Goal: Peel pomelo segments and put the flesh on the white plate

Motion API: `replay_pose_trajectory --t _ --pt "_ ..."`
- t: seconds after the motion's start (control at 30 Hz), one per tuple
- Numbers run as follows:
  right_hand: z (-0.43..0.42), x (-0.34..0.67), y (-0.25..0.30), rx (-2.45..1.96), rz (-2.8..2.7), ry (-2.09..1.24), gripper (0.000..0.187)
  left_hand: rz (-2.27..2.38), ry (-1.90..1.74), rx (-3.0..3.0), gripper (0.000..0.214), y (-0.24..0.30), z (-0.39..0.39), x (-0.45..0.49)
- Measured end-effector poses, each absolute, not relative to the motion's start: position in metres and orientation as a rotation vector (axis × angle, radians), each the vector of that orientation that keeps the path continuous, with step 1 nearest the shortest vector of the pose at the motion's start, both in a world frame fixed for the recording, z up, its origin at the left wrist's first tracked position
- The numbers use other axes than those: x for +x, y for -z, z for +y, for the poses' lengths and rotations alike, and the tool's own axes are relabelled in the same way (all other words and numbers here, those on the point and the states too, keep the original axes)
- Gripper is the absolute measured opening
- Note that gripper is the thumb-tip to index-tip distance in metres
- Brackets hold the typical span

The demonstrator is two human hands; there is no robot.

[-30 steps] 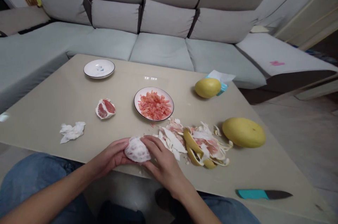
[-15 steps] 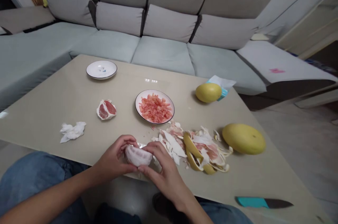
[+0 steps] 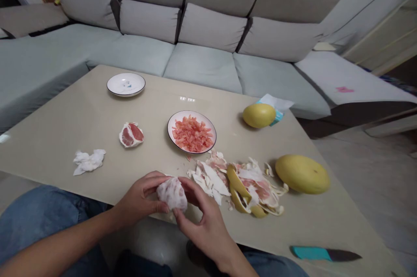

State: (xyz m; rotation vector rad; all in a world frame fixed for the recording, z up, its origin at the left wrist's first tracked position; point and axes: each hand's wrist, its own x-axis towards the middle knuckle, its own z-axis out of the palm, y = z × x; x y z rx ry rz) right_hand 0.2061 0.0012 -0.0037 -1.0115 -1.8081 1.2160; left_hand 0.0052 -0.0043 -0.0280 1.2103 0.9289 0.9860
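Observation:
Between both hands, above the table's front edge, is a pomelo segment [image 3: 172,194] in whitish, pink-tinged membrane. My left hand [image 3: 145,196] grips it from the left, thumb low on its side. From the right my right hand [image 3: 203,209] holds it, fingers curved over the far side and thumb underneath. Just beyond, a dark-rimmed plate [image 3: 169,135] carries a heap of pink pomelo flesh pieces [image 3: 192,133]. Right of my hands lies a pile of yellow and white pomelo peel [image 3: 241,185] with scraps of membrane. A partly peeled pomelo chunk [image 3: 131,135] rests left of the plate.
A knife [image 3: 325,253] with a turquoise handle lies at the front right. Two whole pomelos [image 3: 302,174] sit on the right side, the farther against a tissue pack [image 3: 278,109]. Another plate [image 3: 126,85] stands at the back left, and crumpled tissue [image 3: 89,161] lies at left. A sofa [image 3: 202,64] borders the far side.
The pomelo segment has been turned in my hands, so more of its lumpy membrane side faces up. My fingers have shifted around it. The view has moved slightly.

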Motion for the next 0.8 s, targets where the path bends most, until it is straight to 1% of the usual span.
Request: replay_pose_trajectory --t 0.17,0.43,0.67,0.8 --pt "0.002 0.212 0.002 -0.958 -1.928 -1.133 0.061 1.031 -0.968 1.468 0.051 0.023 -0.005 0.003" --pt "0.004 0.216 -0.003 -0.953 -1.967 -1.192 0.059 1.039 -0.977 1.56 0.052 0.024 -0.006 0.0" --pt "-0.001 0.214 0.005 -0.955 -2.015 -0.911 0.057 1.029 -0.979 1.576 0.051 0.024 -0.005 0.001" --pt "-0.002 0.214 0.009 -0.947 -2.049 -0.857 0.054 1.036 -0.956 1.539 0.051 0.022 -0.004 0.001"
